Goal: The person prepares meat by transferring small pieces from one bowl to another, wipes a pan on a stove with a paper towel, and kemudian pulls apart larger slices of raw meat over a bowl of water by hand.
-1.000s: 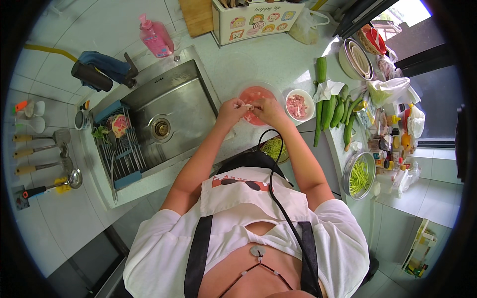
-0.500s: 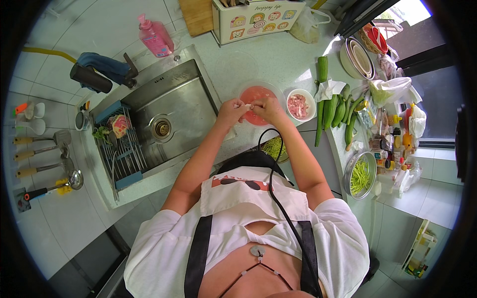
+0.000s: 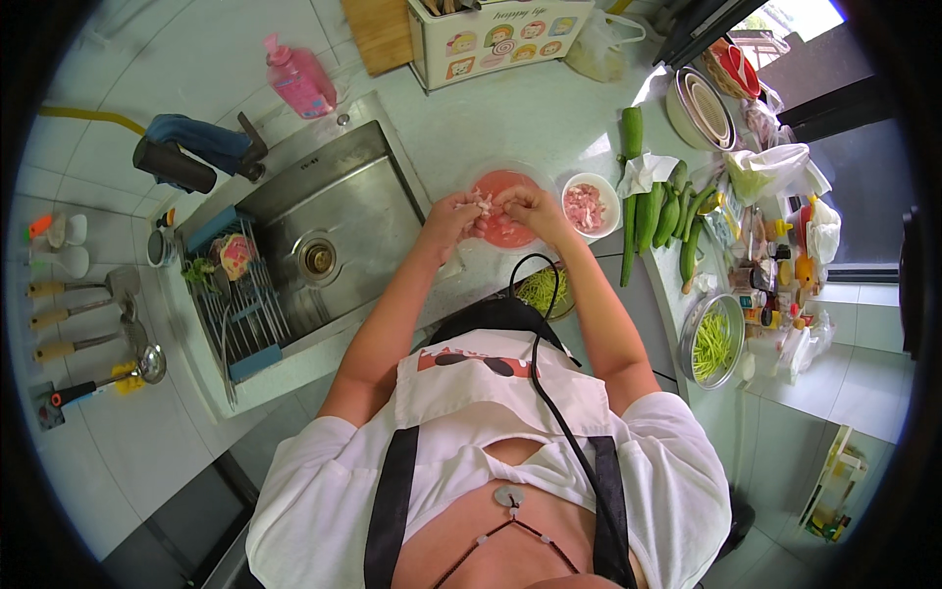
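Nothing has shifted; both hands (image 3: pixel 496 211) still pinch meat pieces (image 3: pixel 483 203) over the pink board (image 3: pixel 510 234).

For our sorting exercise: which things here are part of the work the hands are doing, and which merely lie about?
In use:
left hand
right hand
red bowl
pale meat pieces
white bowl of chopped meat

Lying about:
sink
pink soap bottle
green gourds
metal bowl of green shreds

My left hand (image 3: pixel 453 218) has the open sink (image 3: pixel 324 245) beside it. My right hand (image 3: pixel 530 208) is hemmed in: the small white bowl (image 3: pixel 591 204) sits just beside it, the cucumbers (image 3: pixel 657 211) beyond. Past the pink plate (image 3: pixel 505 187) the surface (image 3: pixel 520 118) is bare up to the box (image 3: pixel 496 39).
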`<state>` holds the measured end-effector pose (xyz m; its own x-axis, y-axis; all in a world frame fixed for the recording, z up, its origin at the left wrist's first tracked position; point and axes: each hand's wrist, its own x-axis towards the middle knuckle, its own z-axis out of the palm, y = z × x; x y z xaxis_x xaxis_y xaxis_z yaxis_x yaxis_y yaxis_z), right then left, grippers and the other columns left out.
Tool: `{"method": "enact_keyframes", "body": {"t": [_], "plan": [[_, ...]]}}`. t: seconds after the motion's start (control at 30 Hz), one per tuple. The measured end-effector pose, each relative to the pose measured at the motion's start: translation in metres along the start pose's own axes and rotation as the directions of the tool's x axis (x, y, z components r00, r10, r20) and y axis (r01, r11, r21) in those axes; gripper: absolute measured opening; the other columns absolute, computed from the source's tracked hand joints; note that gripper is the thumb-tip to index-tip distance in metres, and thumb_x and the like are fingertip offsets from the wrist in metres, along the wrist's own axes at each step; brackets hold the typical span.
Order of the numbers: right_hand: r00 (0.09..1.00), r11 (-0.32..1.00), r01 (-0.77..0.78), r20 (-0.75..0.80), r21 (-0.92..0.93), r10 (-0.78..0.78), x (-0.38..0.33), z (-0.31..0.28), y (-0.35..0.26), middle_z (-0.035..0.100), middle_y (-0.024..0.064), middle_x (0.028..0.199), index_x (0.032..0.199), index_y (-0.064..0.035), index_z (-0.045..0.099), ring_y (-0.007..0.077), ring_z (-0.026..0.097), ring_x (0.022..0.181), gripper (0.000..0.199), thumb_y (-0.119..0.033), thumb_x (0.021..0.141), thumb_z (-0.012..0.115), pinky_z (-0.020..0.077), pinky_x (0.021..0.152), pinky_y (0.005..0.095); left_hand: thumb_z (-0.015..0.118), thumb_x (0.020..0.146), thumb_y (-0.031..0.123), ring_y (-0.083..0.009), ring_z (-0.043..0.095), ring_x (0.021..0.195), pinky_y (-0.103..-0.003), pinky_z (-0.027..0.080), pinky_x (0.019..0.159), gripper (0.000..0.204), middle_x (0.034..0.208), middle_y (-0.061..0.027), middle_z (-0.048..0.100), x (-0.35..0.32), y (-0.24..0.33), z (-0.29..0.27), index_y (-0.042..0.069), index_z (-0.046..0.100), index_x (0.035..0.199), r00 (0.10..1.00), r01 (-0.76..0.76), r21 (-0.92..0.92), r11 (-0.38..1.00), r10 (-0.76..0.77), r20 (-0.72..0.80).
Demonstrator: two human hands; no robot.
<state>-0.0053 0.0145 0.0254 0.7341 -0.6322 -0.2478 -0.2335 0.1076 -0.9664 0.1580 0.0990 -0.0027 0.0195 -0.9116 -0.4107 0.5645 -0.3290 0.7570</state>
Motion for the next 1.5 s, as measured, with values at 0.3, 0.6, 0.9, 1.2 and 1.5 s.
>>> {"method": "enact_keyframes", "body": {"t": [0.3, 0.6, 0.9, 1.2, 1.5], "plan": [[0.999, 0.994, -0.01, -0.035, 0.105, 0.014, -0.003, 0.005, -0.009, 0.058, 0.0033, 0.09, 0.1, -0.0014, 0.056, 0.0092, 0.053, 0.081, 0.022, -0.001, 0.078, 0.054, 0.0424, 0.074, 0.0219, 0.056, 0.077, 0.009, -0.0098, 0.053, 0.058, -0.022, 0.044, 0.054, 0.012, 0.07, -0.0036, 0.056, -0.003, 0.006, 0.007, 0.002, 0.054, 0.086, 0.997, 0.066, -0.005, 0.998, -0.066, 0.038], [0.996, 0.997, 0.073, -0.061, 0.028, -0.071, -0.002, 0.007, -0.008, 0.055, -0.0009, 0.075, 0.081, -0.0044, 0.057, 0.0058, 0.05, 0.068, 0.008, -0.003, 0.074, 0.06, 0.04, 0.061, 0.0195, 0.054, 0.078, 0.01, -0.0105, 0.055, 0.06, -0.023, 0.046, 0.057, 0.012, 0.073, -0.0041, 0.058, -0.003, 0.002, 0.011, 0.002, 0.055, 0.088, 0.997, 0.055, 0.023, 0.998, -0.056, 0.059], [0.986, 0.98, 0.072, -0.131, -0.186, -0.098, -0.003, 0.006, -0.008, 0.052, -0.0011, 0.064, 0.074, -0.0035, 0.057, 0.006, 0.046, 0.058, 0.005, -0.003, 0.07, 0.06, 0.0379, 0.053, 0.0207, 0.055, 0.078, 0.01, -0.0118, 0.057, 0.064, -0.024, 0.048, 0.06, 0.011, 0.076, -0.0043, 0.058, 0.004, -0.002, 0.012, 0.003, 0.055, 0.086, 0.997, 0.042, 0.038, 0.998, -0.045, 0.058], [0.965, 0.978, 0.018, -0.253, -0.21, -0.072, -0.001, 0.012, 0.0, 0.053, -0.0005, 0.059, 0.069, -0.0017, 0.057, 0.0062, 0.047, 0.055, 0.006, -0.006, 0.067, 0.06, 0.0382, 0.05, 0.0202, 0.055, 0.072, 0.004, -0.0124, 0.057, 0.06, -0.024, 0.049, 0.057, 0.009, 0.073, -0.006, 0.058, 0.004, -0.002, 0.017, 0.002, 0.054, 0.08, 0.998, -0.009, 0.093, 0.996, 0.015, -0.063], [0.953, 0.978, 0.076, -0.274, -0.195, -0.129, 0.001, 0.013, 0.007, 0.054, 0.0013, 0.065, 0.068, -0.0009, 0.057, 0.0062, 0.048, 0.057, 0.005, -0.005, 0.066, 0.06, 0.0392, 0.052, 0.0202, 0.055, 0.07, 0.004, -0.0113, 0.056, 0.057, -0.023, 0.047, 0.053, 0.009, 0.07, -0.0053, 0.057, 0.005, -0.003, 0.023, 0.002, 0.056, 0.079, 0.982, -0.076, 0.229, 0.97, 0.113, -0.152]]}}
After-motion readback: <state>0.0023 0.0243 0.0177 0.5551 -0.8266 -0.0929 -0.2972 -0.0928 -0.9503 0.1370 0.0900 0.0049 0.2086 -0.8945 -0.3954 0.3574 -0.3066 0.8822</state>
